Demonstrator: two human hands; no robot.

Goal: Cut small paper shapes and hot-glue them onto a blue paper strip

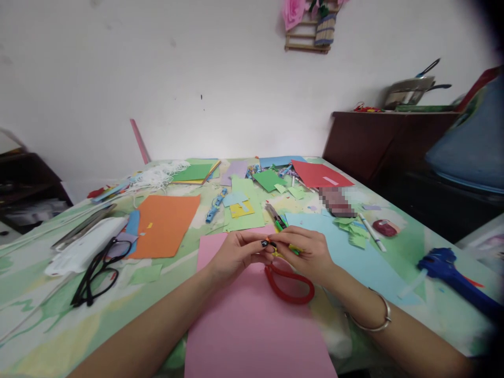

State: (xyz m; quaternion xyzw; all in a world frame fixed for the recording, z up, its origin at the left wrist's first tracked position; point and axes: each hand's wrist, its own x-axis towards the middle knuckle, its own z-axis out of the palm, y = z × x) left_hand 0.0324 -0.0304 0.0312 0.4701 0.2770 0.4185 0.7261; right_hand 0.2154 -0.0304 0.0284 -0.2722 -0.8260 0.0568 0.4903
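My left hand [238,254] and my right hand [311,252] meet over the top of a pink paper sheet [252,325]. Between their fingertips they pinch a small orange piece [268,239], mostly hidden by the fingers. Beneath my right hand lies a pair of scissors with red handles [293,300], its blades out of sight. Just beyond the fingers is a utility knife [274,214] with a dark and green body. A light blue sheet [354,257] spreads to the right of my right hand.
An orange sheet [165,226], black glasses [100,273] and a white power strip [88,247] lie left. At right are a blue glue gun [452,270], a white pen [372,232] and green paper scraps [352,233]. Red paper [321,174] and white string [159,176] lie farther back.
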